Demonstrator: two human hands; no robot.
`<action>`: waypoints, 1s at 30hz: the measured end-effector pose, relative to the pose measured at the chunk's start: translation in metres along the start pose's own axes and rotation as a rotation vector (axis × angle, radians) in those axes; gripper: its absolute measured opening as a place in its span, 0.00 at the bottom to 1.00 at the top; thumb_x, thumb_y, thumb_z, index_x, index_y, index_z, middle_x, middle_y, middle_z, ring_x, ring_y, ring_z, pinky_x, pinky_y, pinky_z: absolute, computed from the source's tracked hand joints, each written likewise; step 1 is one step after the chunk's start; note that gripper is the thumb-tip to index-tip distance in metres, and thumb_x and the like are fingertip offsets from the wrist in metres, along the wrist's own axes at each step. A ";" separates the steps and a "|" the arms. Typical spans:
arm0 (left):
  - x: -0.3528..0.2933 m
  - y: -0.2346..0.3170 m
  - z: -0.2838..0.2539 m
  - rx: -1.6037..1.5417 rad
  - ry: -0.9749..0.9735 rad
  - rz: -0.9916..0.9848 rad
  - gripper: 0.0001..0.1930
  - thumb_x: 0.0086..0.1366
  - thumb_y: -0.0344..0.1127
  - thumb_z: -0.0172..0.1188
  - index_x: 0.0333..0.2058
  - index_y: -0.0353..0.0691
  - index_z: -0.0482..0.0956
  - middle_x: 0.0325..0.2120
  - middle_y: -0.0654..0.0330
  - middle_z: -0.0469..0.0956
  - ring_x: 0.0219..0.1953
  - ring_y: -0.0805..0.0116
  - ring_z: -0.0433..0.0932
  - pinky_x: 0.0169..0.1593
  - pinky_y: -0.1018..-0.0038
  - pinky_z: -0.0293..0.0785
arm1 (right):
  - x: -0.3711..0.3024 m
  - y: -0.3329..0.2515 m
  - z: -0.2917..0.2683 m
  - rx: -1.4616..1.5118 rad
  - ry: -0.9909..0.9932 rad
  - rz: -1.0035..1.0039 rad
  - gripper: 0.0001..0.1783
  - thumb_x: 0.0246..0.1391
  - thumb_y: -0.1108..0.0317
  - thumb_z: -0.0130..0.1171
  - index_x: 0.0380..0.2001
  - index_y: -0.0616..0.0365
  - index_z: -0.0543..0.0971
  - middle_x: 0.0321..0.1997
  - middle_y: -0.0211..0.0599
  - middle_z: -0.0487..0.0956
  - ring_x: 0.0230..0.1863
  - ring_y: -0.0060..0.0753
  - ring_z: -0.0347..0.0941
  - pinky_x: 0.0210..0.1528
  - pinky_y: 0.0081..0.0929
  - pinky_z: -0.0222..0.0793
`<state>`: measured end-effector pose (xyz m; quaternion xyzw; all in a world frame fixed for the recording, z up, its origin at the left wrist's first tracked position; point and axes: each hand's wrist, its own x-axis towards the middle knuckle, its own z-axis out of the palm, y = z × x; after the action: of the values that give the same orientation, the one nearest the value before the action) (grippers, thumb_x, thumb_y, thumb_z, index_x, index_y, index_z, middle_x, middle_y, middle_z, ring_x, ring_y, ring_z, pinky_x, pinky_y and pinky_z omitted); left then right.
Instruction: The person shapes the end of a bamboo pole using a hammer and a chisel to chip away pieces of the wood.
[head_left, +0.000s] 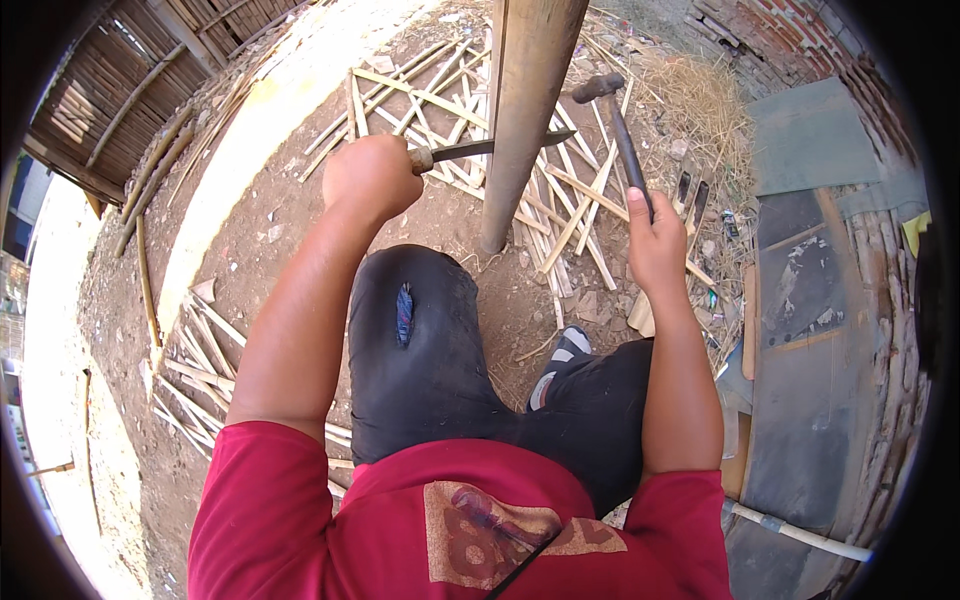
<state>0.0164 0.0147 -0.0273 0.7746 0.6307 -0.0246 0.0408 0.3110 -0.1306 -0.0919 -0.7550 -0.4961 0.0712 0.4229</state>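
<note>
My left hand (374, 178) is closed round the wooden handle of a machete (462, 151), held about level. Its dark blade meets an upright bamboo pole (532, 110), and the tip shows again on the far right side. The pole hides the middle of the blade, and I cannot tell whether it goes into the bamboo or behind it. A long seam runs down the pole's left side. Off to the right, my right hand (658, 243) grips the dark handle of a hammer (624, 135). The hammer's head is raised beside the pole, apart from the blade.
Split bamboo strips (440, 100) lie criss-crossed on the dirt around the pole, with another heap (200, 370) at my left. Dry straw (705, 105) and dark flat sheets (810, 290) are at the right. A slatted bamboo wall (110, 95) stands far left.
</note>
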 end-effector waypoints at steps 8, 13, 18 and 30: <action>0.004 0.004 -0.003 -0.006 0.021 0.007 0.14 0.60 0.39 0.63 0.41 0.41 0.89 0.37 0.50 0.88 0.41 0.52 0.87 0.47 0.60 0.83 | -0.013 0.013 0.016 -0.113 -0.135 0.061 0.23 0.72 0.49 0.52 0.43 0.61 0.76 0.24 0.45 0.78 0.28 0.44 0.78 0.33 0.37 0.70; -0.002 0.001 0.000 -0.007 0.033 0.020 0.13 0.60 0.40 0.64 0.39 0.41 0.89 0.37 0.49 0.87 0.41 0.51 0.87 0.47 0.60 0.83 | -0.002 -0.013 -0.008 0.167 0.085 0.007 0.24 0.74 0.49 0.51 0.38 0.62 0.76 0.21 0.39 0.73 0.25 0.33 0.71 0.32 0.37 0.69; -0.001 0.004 -0.002 0.021 0.031 0.028 0.13 0.60 0.40 0.64 0.39 0.41 0.89 0.37 0.50 0.88 0.41 0.52 0.87 0.47 0.60 0.83 | -0.011 0.021 0.020 -0.089 -0.150 0.032 0.24 0.74 0.49 0.49 0.36 0.62 0.76 0.22 0.38 0.74 0.26 0.29 0.71 0.33 0.34 0.68; -0.006 -0.001 -0.002 0.028 0.038 0.017 0.14 0.62 0.41 0.64 0.40 0.41 0.89 0.37 0.49 0.87 0.41 0.52 0.87 0.45 0.59 0.83 | -0.007 0.010 0.002 -0.067 -0.119 0.012 0.24 0.72 0.46 0.51 0.40 0.61 0.76 0.22 0.45 0.77 0.24 0.50 0.74 0.31 0.45 0.68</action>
<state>0.0144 0.0096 -0.0247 0.7807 0.6244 -0.0183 0.0180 0.3130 -0.1368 -0.1022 -0.7661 -0.5181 0.1017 0.3666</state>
